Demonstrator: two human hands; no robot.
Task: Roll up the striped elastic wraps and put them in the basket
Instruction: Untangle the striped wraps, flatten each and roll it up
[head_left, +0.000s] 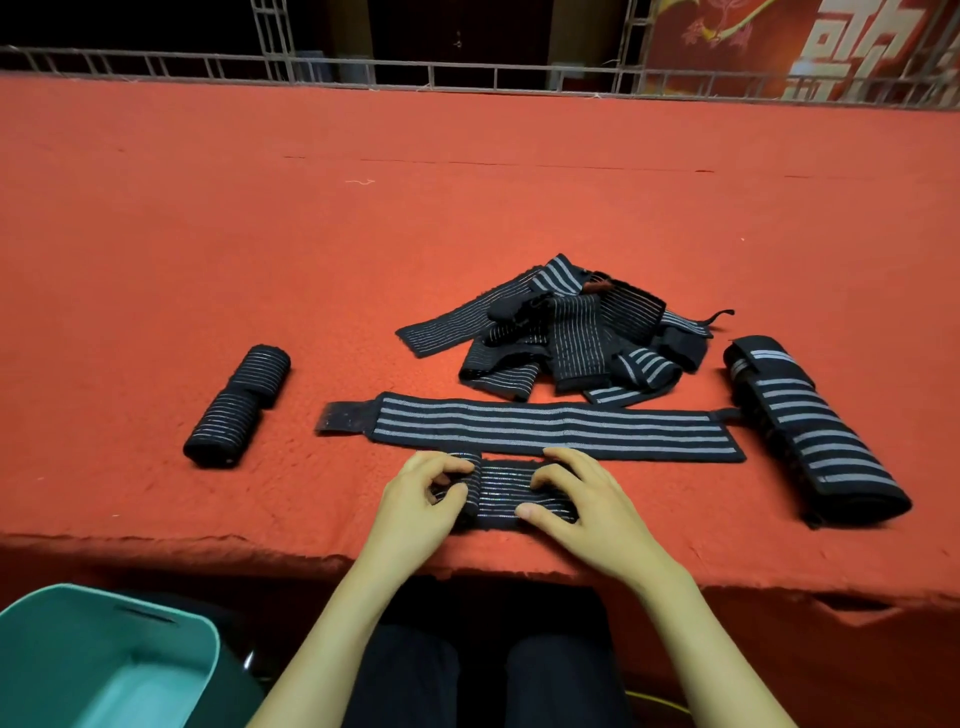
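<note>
Step in hand: rolling one thin-striped wrap (511, 491) at the near edge of the red table (363, 234); I judged the roll partly made, not yet finished.
Left hand: the left hand (426, 493) gripped the left end of that wrap, fingers curled over the top and thumb tucked against the near side.
Right hand: the right hand (576, 499) held the right part of the same wrap, fingers bent down over it and thumb laid along its near edge.
Wrap in hand: it lay across the person's front, between the two hands and touching the table. How much flat tail was left to roll I could not tell, as the hands covered both ends.
Next in line: a long wide-striped wrap (545, 426) lay flat and stretched out just beyond the hands, its dark fastening tab at the left end.
Loose pile: a heap of unrolled wraps (566, 332) lay farther back, overlapping one another.
Already rolled: two small rolls (236, 410) lay end to end at the left. A larger bundle of wide-striped wrap (810, 436) lay at the right, well apart from the hands.
Basket: the teal basket (78, 623) sat below the table edge at the person's left and showed no wrap in the part in view.
Progress: early, by my reading, since nothing seemed to be in the basket and most wraps were loose.
Next move calls for: even turning from both hands with the edges kept level, steady tension so the elastic would not spring open, and then a firm hold on the closed roll.
</note>
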